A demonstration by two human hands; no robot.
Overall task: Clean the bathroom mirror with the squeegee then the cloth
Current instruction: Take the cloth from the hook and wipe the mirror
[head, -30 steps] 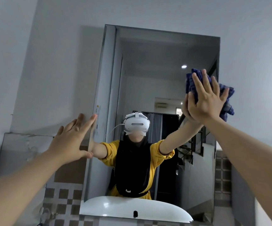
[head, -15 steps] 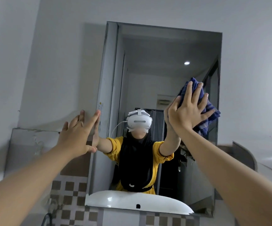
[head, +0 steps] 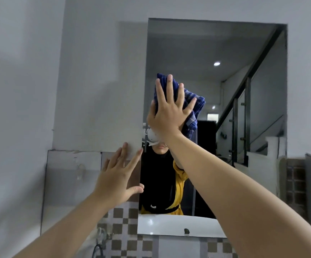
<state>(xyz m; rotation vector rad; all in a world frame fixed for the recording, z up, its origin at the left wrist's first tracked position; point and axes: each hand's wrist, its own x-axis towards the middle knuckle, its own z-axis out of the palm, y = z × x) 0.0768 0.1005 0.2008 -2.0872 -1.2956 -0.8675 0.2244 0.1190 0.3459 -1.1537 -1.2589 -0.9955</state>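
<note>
Both hands up: R hand (head: 171, 116) flat, fingers spread, pressing blue cloth (head: 193, 107) to mirror (head: 225, 53); L hand (head: 119, 175) spread, empty, at mirror's left edge.

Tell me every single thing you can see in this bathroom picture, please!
mirror: one, silvery, on the wall straight ahead
cloth: one, blue striped, pressed on the mirror's left part, under the right hand
wall: white, around the mirror
tiles: brown and white checks, low on the wall, left of the mirror
sink: one, white, seen in the mirror along its bottom edge
tap: one, metal, bottom, below the left arm
stairs: one flight with a dark rail, seen in the mirror's right side
lamp: one, white, seen in the mirror on the ceiling
left hand: one, open, fingers spread, at the mirror's left edge
right hand: one, flat on the cloth
</note>
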